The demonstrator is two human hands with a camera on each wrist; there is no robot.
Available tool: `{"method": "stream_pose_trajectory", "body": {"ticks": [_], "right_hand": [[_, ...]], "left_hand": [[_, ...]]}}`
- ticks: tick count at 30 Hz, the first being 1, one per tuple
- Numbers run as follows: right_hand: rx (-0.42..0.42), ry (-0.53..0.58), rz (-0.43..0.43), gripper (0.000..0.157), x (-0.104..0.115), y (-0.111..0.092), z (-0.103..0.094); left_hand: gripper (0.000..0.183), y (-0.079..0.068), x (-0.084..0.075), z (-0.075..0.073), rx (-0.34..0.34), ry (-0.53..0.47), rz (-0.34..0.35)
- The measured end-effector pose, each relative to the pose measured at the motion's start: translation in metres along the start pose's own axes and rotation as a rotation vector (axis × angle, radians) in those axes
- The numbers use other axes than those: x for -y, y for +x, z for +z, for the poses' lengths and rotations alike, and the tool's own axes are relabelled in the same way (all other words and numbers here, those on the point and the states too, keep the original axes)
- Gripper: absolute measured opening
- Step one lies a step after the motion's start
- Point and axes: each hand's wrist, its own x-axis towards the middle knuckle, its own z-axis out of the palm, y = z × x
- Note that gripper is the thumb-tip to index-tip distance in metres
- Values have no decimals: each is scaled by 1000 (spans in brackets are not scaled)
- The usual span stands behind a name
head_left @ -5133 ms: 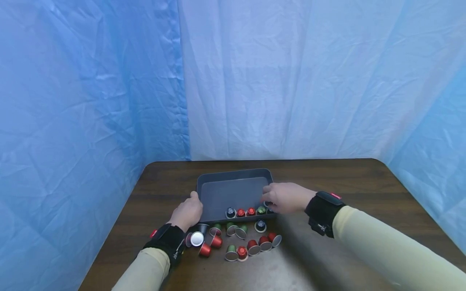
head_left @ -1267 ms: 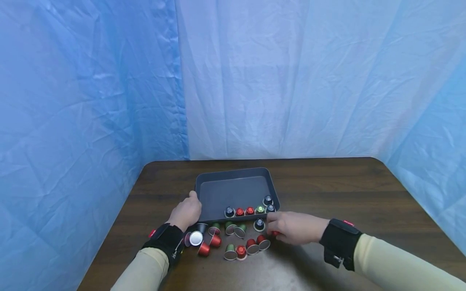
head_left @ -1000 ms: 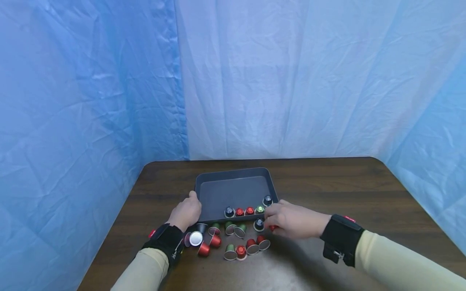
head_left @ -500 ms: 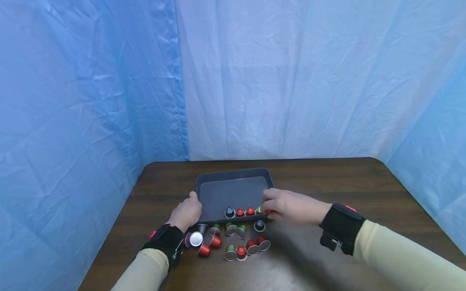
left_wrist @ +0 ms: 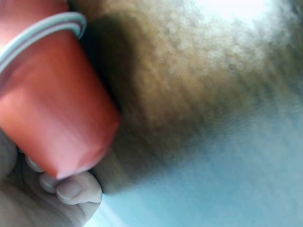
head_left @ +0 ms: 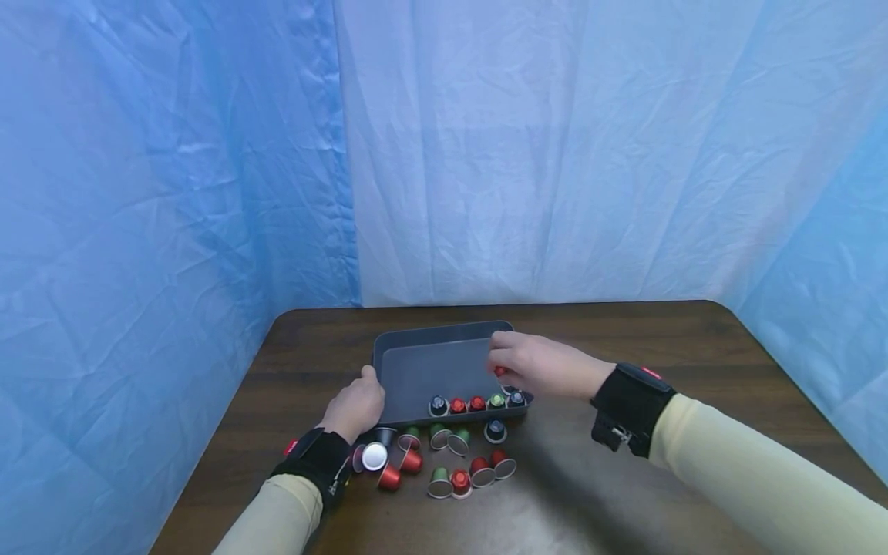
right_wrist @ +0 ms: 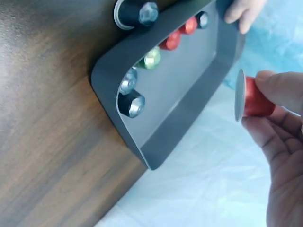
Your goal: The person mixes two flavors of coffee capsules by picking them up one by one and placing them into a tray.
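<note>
My right hand (head_left: 544, 364) pinches a red coffee capsule (right_wrist: 258, 98) between thumb and fingers, above the right side of the dark grey tray (head_left: 433, 366). In the right wrist view the capsule is on its side, its flat foil lid turned toward the tray. Thumb over the rim, my left hand (head_left: 355, 402) holds the tray's left edge. Along the tray's near wall stand a dark blue capsule (head_left: 438, 405), two red ones, a green capsule (head_left: 496, 401) and another dark one. A further dark capsule (right_wrist: 131, 104) sits behind the row's right end, mostly hidden in the head view.
Several loose capsules lie on the wooden table (head_left: 624, 478) before the tray: green, red, dark and a white-lidded capsule (head_left: 375, 456). One dark capsule (head_left: 496, 432) stands upright just outside the near wall. Blue-white sheets (head_left: 555, 154) hang around the table.
My right hand has picked up the rightmost red capsule from the table and carried it up and away over the tray. Earlier it put a dark capsule at the tray's right. The left hand stays put.
</note>
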Motion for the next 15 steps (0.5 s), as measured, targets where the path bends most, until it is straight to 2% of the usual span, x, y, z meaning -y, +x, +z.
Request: {"method": "stream_pose_trajectory", "body": {"ticks": [7,15], "right_hand": [[14,-18,44,17,-5,11,3],[64,-12,100,17,-12,20,17]], "left_hand": [[38,1,0,0,5,6,2],[39,-1,-1,-2,3,0,3]]}}
